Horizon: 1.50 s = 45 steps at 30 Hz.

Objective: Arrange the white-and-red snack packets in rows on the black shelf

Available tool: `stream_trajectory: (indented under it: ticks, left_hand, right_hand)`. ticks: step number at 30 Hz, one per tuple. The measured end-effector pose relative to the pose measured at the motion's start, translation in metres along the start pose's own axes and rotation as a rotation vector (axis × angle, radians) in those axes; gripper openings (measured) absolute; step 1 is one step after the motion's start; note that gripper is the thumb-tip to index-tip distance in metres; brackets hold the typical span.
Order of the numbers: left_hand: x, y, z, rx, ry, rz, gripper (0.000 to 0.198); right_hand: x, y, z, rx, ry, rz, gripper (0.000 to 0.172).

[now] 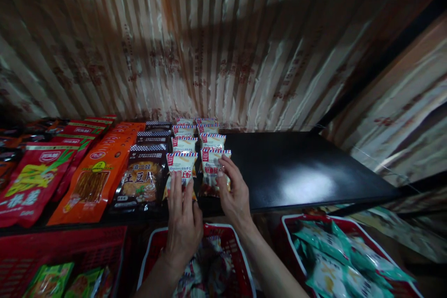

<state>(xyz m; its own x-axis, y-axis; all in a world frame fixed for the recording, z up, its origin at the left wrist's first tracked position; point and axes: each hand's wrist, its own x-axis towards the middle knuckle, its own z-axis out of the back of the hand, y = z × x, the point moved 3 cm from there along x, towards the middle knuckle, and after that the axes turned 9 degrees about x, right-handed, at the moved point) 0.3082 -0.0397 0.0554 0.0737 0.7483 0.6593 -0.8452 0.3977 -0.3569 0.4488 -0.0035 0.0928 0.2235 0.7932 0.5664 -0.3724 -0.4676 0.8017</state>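
Two rows of small white snack packets with red-and-blue tops stand on a black shelf [300,172]. My left hand [183,221] lies with its fingers stretched up against the front packet of the left row [181,164]. My right hand [233,191] grips the front packet of the right row [212,165], thumb and fingers round its right edge. Both packets stand upright at the shelf's front edge.
Left of the white packets stand rows of black potato-chip bags [141,179], orange bags [92,181] and red bags [33,179]. Below the shelf are red baskets: one [230,237] under my hands with packets, one with green packets [335,256] at right. A striped wall [209,42] rises behind.
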Motion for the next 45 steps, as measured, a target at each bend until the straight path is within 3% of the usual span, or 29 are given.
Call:
stream_trajectory:
  ticks: [3, 7, 14, 25, 31, 39, 45]
  left_hand:
    - [-0.007, -0.021, -0.006, -0.104, 0.107, -0.037, 0.068]
    - [-0.02, -0.033, -0.028, -0.179, 0.256, 0.093, 0.07]
    - [-0.019, -0.031, -0.044, -0.223, 0.258, 0.219, 0.066]
    - [-0.024, -0.031, -0.052, -0.248, 0.29, 0.177, 0.07]
    - [-0.023, -0.033, -0.049, -0.248, 0.277, 0.202, 0.068]
    - [-0.024, -0.03, -0.05, -0.265, 0.294, 0.203, 0.066]
    - [-0.024, -0.029, -0.05, -0.28, 0.309, 0.222, 0.067]
  right_hand:
    - [0.003, -0.018, 0.016, 0.003, -0.116, -0.084, 0.033]
    - [-0.001, -0.05, 0.024, 0.078, -0.129, -0.269, 0.044]
    - [-0.008, -0.076, 0.022, 0.197, -0.061, -0.435, 0.055]
    - [-0.008, -0.073, 0.019, 0.152, 0.043, -0.384, 0.044]
    - [-0.009, -0.08, 0.018, 0.079, 0.015, -0.301, 0.04]
    - [-0.011, -0.081, 0.016, 0.034, 0.025, -0.397, 0.046]
    - [-0.011, -0.079, 0.015, 0.029, 0.03, -0.386, 0.047]
